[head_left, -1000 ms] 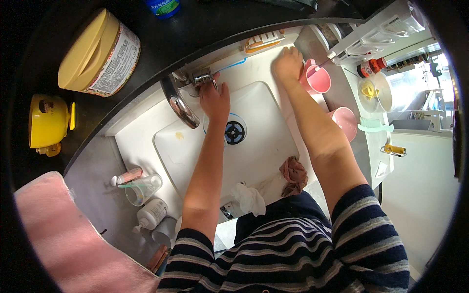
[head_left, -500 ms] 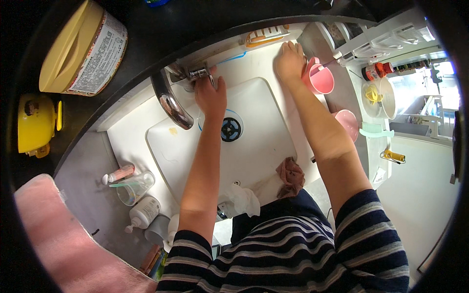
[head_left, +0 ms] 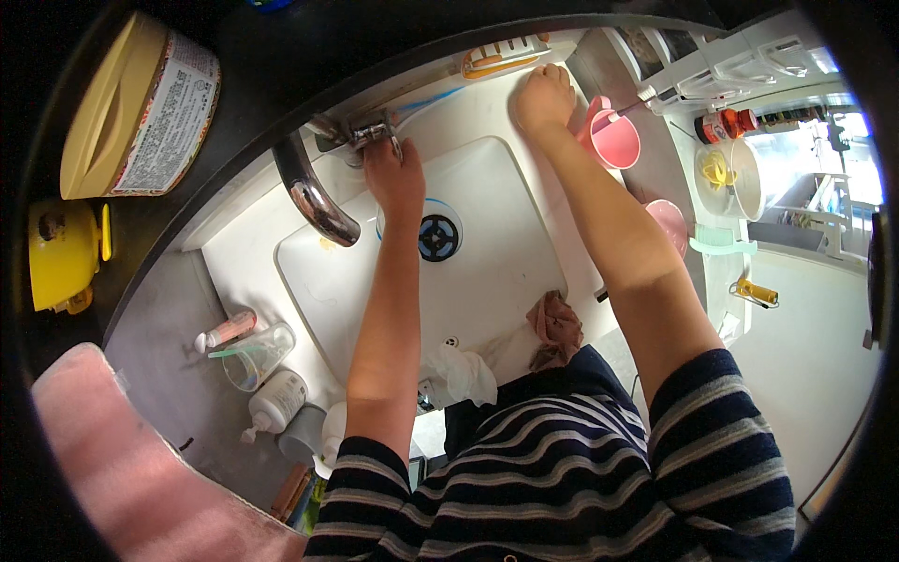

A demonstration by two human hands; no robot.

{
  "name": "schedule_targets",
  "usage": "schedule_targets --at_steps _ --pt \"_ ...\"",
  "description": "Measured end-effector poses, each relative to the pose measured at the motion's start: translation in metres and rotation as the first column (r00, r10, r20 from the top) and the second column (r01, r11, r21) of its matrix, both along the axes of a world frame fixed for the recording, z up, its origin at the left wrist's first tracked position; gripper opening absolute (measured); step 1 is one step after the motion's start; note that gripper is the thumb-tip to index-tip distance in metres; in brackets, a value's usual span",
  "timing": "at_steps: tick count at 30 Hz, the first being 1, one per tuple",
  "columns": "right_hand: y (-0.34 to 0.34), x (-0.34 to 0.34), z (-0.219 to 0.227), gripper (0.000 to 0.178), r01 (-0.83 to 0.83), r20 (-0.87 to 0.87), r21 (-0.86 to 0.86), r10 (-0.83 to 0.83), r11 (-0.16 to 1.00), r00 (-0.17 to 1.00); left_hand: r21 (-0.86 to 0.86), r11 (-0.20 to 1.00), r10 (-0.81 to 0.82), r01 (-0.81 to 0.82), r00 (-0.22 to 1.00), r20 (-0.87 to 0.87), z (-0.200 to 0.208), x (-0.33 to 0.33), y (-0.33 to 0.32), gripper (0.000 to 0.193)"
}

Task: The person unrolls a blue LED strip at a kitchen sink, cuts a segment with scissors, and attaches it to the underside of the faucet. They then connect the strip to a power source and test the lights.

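My left hand is at the chrome tap handle behind the white sink. Its thumb points up beside the handle and the fingers bend in under it, the tips hidden. The curved spout reaches over the basin left of my forearm. Palm down on the sink's back right ledge rests my right hand, its fingers curled; anything beneath them is hidden. Just right of it stands a pink mug with a brush handle sticking out. A black-and-blue drain strainer lies in the basin.
A brown cloth and a white cloth hang over the front rim. Bottles and a clear cup stand at left, near a pink towel. A dark shelf carries a tan tub. An orange-handled brush lies behind.
The view has shifted slightly. My left hand stays at the tap handle, its thumb closer in. My right hand's fingers look more curled, and the hand sits slightly farther from the pink mug.
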State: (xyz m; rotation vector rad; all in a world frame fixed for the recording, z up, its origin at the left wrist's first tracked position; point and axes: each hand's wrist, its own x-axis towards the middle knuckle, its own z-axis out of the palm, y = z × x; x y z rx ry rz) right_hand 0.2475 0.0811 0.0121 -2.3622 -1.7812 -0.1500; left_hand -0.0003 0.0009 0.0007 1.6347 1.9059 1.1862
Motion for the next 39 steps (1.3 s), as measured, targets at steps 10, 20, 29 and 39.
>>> schedule_targets --at_steps 10,20,29,39 --pt "0.008 -0.011 0.002 0.041 0.066 0.014 -0.079 -0.065 0.995 0.998 0.207 0.957 -0.173 0.203 0.973 -0.155 0.014 -0.014 -0.011 0.027" --pt "0.002 -0.046 0.004 0.047 0.128 -0.008 -0.146 -0.131 0.981 0.991 0.228 0.964 -0.09 0.137 0.975 -0.205 0.014 -0.01 -0.015 0.03" --pt "-0.006 -0.052 0.002 0.043 0.05 -0.083 -0.075 -0.056 0.996 0.995 0.158 0.982 -0.069 0.103 0.976 -0.209 0.007 -0.002 -0.017 0.038" --pt "-0.007 -0.062 -0.007 0.047 0.082 -0.104 0.005 -0.081 0.997 0.991 0.107 0.989 -0.061 0.098 0.951 -0.302 0.005 -0.002 -0.01 0.041"
